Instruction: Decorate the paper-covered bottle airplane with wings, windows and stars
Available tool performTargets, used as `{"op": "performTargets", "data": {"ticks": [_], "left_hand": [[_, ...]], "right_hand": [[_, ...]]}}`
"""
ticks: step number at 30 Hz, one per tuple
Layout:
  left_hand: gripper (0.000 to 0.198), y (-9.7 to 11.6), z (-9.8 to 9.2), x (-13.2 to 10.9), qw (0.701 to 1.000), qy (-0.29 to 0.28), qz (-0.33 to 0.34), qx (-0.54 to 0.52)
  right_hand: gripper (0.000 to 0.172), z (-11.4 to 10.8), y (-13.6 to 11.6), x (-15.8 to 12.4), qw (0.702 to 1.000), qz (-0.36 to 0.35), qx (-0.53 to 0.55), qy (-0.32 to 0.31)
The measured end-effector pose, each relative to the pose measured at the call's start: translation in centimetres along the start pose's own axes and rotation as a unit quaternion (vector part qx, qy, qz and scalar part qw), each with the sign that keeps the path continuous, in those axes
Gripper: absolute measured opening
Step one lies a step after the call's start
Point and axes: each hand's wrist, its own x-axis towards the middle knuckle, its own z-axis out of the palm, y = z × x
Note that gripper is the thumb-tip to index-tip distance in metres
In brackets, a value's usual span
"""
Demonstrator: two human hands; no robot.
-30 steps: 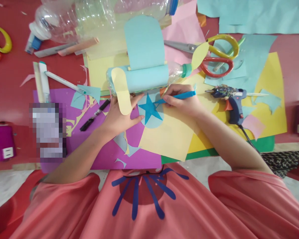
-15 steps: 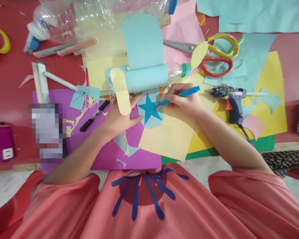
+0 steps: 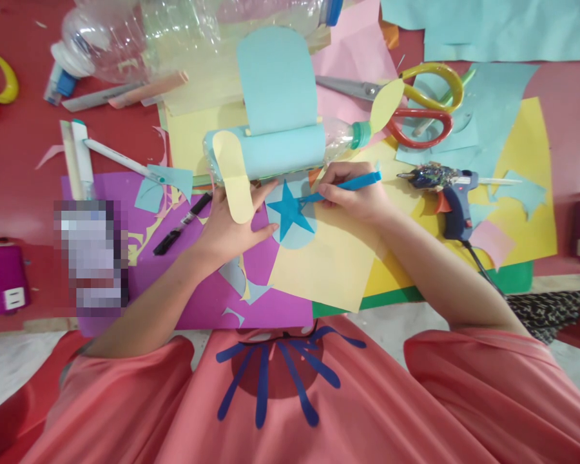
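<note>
A blue marker (image 3: 360,181) is pinched in my right hand (image 3: 350,193), its tip at the right side of a blue star (image 3: 290,211). The star is on a light blue paper circle (image 3: 297,241). My left hand (image 3: 227,225) lies with fingers spread, thumb and forefinger at the circle's left edge. Just beyond lies a plastic bottle (image 3: 338,138) wrapped in light blue paper, with a green cap (image 3: 361,135). A rounded blue paper piece (image 3: 278,80) stands out behind it. A pale yellow paper strip (image 3: 234,177) hangs from its left end, covering part of my left hand.
Scissors (image 3: 423,96) lie at the back right, above a glue gun (image 3: 444,193) with a cord. A black marker (image 3: 181,225) and a pixelated phone-like object (image 3: 91,258) are on the left. Large clear bottles (image 3: 174,32) lie at the back. Paper scraps surround the purple sheet (image 3: 183,296).
The blue marker's back end has shifted slightly left and down as my right hand moves it over the star's right side. My left hand stays in place.
</note>
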Motion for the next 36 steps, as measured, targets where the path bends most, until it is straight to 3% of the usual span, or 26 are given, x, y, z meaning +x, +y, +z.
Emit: {"op": "performTargets", "data": {"ticks": [12,31,36], "left_hand": [[0.064,0.17,-0.06,0.14,1.000,-0.011,-0.010,0.004],[0.065,0.17,-0.04,0.15,1.000,-0.012,-0.013,0.007],[0.064,0.24,-0.17,0.10,1.000,-0.011,-0.013,-0.003]], "right_hand": [[0.028,-0.07,0.33,0.02,0.998,0.006,0.046,0.033],[0.026,-0.06,0.26,0.03,1.000,-0.015,0.020,0.005],[0.024,-0.06,0.26,-0.02,0.998,0.007,0.038,0.058]]}}
